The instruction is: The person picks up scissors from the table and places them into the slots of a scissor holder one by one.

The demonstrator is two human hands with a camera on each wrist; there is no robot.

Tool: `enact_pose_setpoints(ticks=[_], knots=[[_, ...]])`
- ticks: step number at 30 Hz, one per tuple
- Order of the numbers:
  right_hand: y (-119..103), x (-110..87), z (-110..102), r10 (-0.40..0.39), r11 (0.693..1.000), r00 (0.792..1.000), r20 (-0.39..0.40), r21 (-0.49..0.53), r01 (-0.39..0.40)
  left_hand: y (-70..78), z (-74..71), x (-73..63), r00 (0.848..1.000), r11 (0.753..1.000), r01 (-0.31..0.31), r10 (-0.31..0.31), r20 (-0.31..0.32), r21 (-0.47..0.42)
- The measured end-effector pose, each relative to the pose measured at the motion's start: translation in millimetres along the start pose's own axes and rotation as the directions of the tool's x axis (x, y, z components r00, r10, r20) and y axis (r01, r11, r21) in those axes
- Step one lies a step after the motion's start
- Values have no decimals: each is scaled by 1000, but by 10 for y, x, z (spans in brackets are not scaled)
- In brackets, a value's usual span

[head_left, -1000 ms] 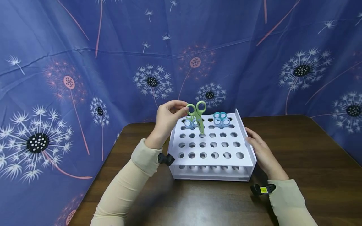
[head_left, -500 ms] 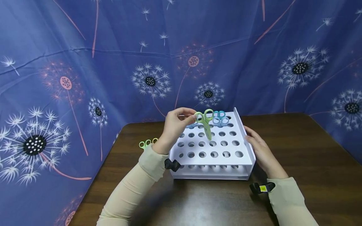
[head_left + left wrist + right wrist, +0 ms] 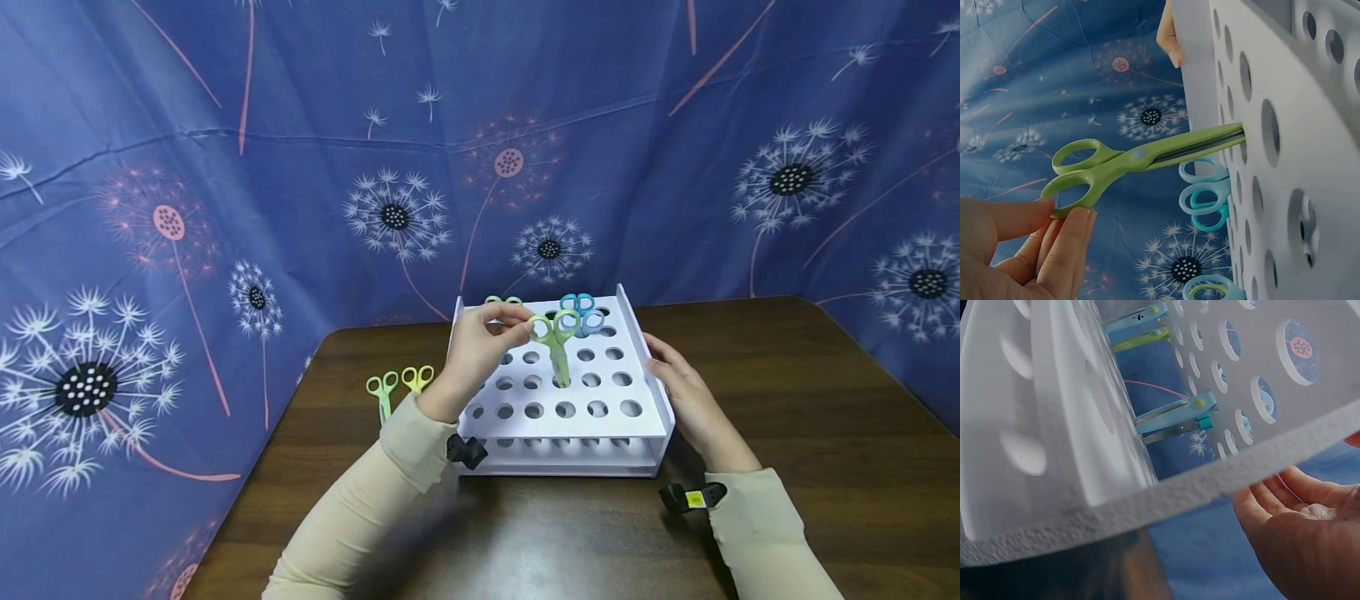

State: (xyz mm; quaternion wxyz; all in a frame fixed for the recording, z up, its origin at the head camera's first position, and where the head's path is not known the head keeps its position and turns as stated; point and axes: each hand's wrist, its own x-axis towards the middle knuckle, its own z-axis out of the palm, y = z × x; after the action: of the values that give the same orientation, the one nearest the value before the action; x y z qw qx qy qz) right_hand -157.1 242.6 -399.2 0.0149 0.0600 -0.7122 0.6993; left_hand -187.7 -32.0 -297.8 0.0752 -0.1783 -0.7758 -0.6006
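Note:
My left hand (image 3: 480, 350) pinches one handle loop of the green scissors (image 3: 558, 354). Their blades point down, the tips at a hole in the top of the white rack (image 3: 555, 428); I cannot tell whether they have entered it. My right hand (image 3: 697, 408) rests against the rack's right side panel, fingers fairly straight. Teal scissors (image 3: 567, 300) and light blue scissors (image 3: 591, 322) stand in the back holes on the right. Further green scissors (image 3: 513, 301) stand at the back left, partly hidden by my left hand.
On the brown table (image 3: 810, 417), left of the rack, lie loose light green scissors (image 3: 383, 388) and yellow scissors (image 3: 417, 380). A blue dandelion-print cloth (image 3: 637, 167) hangs behind and at the sides. The rack has a lower holed shelf (image 3: 555, 458).
My left hand has carried the green scissors right and down to a hole nearer the rack's front. The loose scissors on the left have come into sight. My right hand stays at the panel.

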Motion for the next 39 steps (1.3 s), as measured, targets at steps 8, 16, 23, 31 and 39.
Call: enact_pose_setpoints(ticks=[8,16,23,31,39], knots=[[5,-14,-8,-4,1000,1000,-11,-2,4,-68,72,-38,1000,998,6,-6,-6,67],[7,-14,-1,-19,1000,1000,-12,2,19,-152,145,-70,1000,995,23,-24,15,97],[-2,5,-5,-17,1000,1000,-11,8,17,-218,211,-92,998,986,37,-43,35,164],[11,3,5,-11,1000,1000,-12,-3,11,-333,234,-119,996,979,50,-64,65,198],[6,-3,8,-1,1000,1000,-16,-19,1,-393,258,-146,992,984,86,-99,75,155]])
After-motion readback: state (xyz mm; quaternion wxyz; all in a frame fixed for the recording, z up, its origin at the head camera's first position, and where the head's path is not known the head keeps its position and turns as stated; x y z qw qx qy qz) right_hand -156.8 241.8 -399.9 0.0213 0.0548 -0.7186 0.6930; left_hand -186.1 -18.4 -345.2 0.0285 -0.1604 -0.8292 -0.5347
